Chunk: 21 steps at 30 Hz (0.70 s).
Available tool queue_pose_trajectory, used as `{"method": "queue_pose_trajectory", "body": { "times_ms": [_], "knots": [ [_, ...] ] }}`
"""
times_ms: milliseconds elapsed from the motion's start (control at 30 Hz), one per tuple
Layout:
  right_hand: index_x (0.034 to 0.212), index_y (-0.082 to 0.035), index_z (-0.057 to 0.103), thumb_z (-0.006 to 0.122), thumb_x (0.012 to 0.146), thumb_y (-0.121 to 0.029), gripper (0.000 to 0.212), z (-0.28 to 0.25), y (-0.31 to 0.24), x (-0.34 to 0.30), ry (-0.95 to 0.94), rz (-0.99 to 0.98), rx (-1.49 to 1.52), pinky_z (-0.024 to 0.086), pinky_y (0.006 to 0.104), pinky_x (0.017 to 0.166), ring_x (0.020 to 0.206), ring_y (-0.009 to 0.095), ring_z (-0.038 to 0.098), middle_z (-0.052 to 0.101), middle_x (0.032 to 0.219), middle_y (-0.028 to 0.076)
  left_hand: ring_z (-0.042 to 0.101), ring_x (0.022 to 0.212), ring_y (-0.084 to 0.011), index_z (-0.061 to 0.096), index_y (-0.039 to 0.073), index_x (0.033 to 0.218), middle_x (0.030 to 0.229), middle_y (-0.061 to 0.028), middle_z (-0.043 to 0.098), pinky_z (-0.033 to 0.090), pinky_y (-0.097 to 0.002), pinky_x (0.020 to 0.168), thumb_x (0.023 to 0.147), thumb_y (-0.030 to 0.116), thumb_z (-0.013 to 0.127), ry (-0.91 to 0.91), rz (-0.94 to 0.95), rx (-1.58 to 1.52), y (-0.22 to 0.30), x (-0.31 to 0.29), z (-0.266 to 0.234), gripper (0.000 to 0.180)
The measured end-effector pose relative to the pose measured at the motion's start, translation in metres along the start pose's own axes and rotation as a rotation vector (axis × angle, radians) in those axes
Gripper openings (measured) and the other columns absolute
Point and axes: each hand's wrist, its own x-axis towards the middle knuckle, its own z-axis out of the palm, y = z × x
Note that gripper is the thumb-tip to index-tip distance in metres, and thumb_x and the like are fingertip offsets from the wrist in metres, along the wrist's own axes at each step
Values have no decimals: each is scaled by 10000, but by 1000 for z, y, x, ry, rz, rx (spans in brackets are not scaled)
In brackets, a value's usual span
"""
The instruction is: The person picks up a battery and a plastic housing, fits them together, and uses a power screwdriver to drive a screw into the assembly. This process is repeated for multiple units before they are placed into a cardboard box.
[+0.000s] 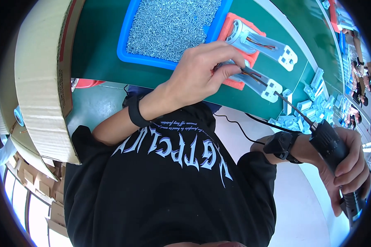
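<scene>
A translucent plastic housing (257, 82) with dark and red wires inside and a white end piece lies partly on an orange-red foam holder (236, 17). My left hand (206, 70) is closed on its near-left end, thumb and fingers pinched there; they hide part of it. In my right hand (352, 164) is a black electric screwdriver (329, 142), its fingers wrapped round the body. The screwdriver's long thin bit reaches the white end piece and appears to touch it. A second similar housing (268, 45) rests beside the first, farther off on the same holder.
A blue tray (123, 51) full of small metal screws stands left of the holder on the green table (97, 24). Several pale plastic parts (311, 108) lie heaped at the right. An open cardboard box (41, 82) is at the far left. Other people are visible at the right rim.
</scene>
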Motion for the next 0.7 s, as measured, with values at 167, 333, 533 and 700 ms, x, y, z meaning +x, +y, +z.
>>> {"method": "queue_pose_trajectory", "body": {
  "times_ms": [167,333,533,700],
  "knots": [
    [877,-129,582,799,668,-324,358,-4,-1,-1,64,-19,17,520,182,484,502,85,600,621,640,-32,602,730,-248,633,67,823,836,-60,618,476,-314,628,752,21,631,9,10,-80,-2,-1,1,84],
    [804,-136,604,684,653,-643,534,-2,-3,0,127,-3,54,535,181,498,477,73,598,609,595,-41,601,764,-228,646,68,814,847,-53,614,475,-311,660,758,28,633,17,-30,-130,-4,-5,2,70],
    [847,-130,586,760,669,-421,383,-3,-5,1,92,0,53,526,181,491,492,81,600,616,617,-33,593,793,-212,657,70,821,851,-39,608,470,-309,681,760,45,641,11,-23,-128,-7,-5,2,68],
    [868,-126,576,790,673,-335,357,-2,-5,0,78,7,47,529,189,492,501,90,605,624,636,-25,566,829,-157,671,13,868,962,-71,578,460,-263,721,804,35,644,-80,-87,-235,-8,-6,0,73]
  ]
}}
